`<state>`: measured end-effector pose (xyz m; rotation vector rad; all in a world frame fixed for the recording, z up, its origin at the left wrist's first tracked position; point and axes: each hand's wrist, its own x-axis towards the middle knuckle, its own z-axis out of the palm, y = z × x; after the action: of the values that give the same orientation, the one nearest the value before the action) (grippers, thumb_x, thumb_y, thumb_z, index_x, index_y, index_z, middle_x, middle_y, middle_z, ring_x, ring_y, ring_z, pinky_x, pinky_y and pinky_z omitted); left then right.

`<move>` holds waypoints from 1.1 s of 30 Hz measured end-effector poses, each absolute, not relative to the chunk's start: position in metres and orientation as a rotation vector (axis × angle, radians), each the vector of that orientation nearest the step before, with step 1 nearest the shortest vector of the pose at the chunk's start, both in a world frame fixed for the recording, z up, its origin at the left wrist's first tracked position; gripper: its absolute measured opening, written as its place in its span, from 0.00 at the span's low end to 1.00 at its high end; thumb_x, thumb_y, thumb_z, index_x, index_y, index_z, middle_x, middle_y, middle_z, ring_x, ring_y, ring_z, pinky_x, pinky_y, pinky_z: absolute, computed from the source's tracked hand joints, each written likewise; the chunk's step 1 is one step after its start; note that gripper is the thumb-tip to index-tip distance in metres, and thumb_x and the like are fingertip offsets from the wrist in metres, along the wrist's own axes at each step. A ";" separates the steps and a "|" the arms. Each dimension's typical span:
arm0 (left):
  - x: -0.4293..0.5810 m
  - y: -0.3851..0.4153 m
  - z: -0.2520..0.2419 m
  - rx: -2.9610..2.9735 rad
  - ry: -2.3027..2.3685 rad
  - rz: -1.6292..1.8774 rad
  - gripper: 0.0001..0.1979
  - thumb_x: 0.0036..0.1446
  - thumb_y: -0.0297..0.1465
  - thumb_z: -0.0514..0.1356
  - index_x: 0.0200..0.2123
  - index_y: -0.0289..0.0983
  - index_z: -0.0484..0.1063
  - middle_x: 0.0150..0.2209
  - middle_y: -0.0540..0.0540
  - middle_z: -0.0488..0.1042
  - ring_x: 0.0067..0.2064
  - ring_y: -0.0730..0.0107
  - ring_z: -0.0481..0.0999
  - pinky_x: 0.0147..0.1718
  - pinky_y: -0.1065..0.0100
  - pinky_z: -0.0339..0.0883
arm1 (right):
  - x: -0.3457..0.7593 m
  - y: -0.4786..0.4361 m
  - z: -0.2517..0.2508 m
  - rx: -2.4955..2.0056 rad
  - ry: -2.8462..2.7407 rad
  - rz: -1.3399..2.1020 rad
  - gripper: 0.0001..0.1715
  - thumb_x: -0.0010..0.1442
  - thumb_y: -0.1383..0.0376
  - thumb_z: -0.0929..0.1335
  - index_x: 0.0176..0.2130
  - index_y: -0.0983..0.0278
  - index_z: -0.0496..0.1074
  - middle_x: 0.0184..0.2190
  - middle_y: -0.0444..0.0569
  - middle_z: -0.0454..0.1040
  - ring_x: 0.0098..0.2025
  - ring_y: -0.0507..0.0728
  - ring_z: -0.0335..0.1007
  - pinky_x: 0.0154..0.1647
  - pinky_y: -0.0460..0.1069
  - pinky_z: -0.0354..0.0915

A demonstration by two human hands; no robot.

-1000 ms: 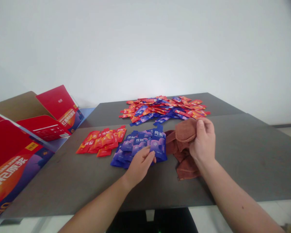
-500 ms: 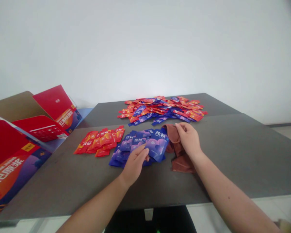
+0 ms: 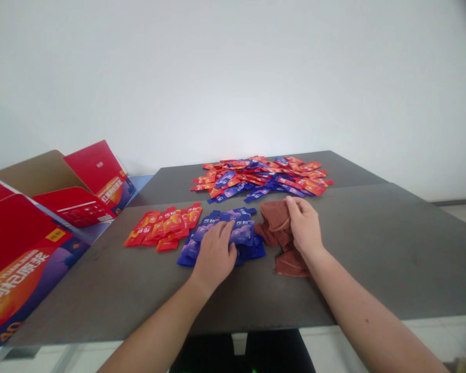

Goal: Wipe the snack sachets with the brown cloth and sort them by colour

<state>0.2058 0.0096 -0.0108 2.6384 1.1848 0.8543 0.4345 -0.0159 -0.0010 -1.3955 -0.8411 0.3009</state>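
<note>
Brown cloth [image 3: 274, 217] is pinched between thumb and fingers of the right hand [image 3: 306, 225], back a bit from the worktop's [image 3: 373, 248] near edge. Blue packets [image 3: 244, 235] just beside it are partly covered by the left hand [image 3: 215, 254], can't tell if any's gripped. Mixed heap's [image 3: 262, 176] piled toward the far edge.

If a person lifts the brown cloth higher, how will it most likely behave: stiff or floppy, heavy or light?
The brown cloth is probably floppy, because it lies in loose, crumpled folds. It is likely light, since the fabric looks thin and the right hand seems only to pinch it. Pushed along, it would probably bunch up, not roll.
</note>
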 end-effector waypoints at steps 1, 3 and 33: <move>0.207 0.008 -0.012 2.664 1.027 0.797 0.25 0.56 0.25 0.54 0.58 0.39 0.64 0.58 0.39 0.67 0.60 0.53 0.64 0.59 0.51 0.55 | 0.434 -0.016 0.000 -1.393 -0.846 0.298 0.22 0.57 0.46 0.66 0.35 0.62 0.75 0.30 0.46 0.75 0.33 0.57 0.67 0.37 0.50 0.61; 0.209 0.005 -0.014 2.657 0.813 0.653 0.23 0.58 0.25 0.52 0.58 0.40 0.66 0.60 0.40 0.66 0.62 0.54 0.63 0.61 0.50 0.51 | 0.434 -0.017 0.001 -1.381 -0.847 0.295 0.22 0.57 0.47 0.66 0.35 0.62 0.75 0.30 0.46 0.75 0.33 0.57 0.68 0.37 0.50 0.61; 0.237 0.239 -0.006 2.713 1.719 -0.072 0.18 0.62 0.37 0.57 0.53 0.35 0.66 0.52 0.41 0.69 0.49 0.60 0.73 0.46 0.53 0.70 | 0.429 -0.015 0.003 -1.319 -0.897 0.337 0.20 0.58 0.49 0.65 0.32 0.62 0.73 0.31 0.47 0.76 0.35 0.57 0.70 0.39 0.50 0.63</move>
<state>0.2367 0.2387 -0.0059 2.7134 1.7188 -0.0722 0.4287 -0.0154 0.0029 -1.3190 -0.8975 0.3367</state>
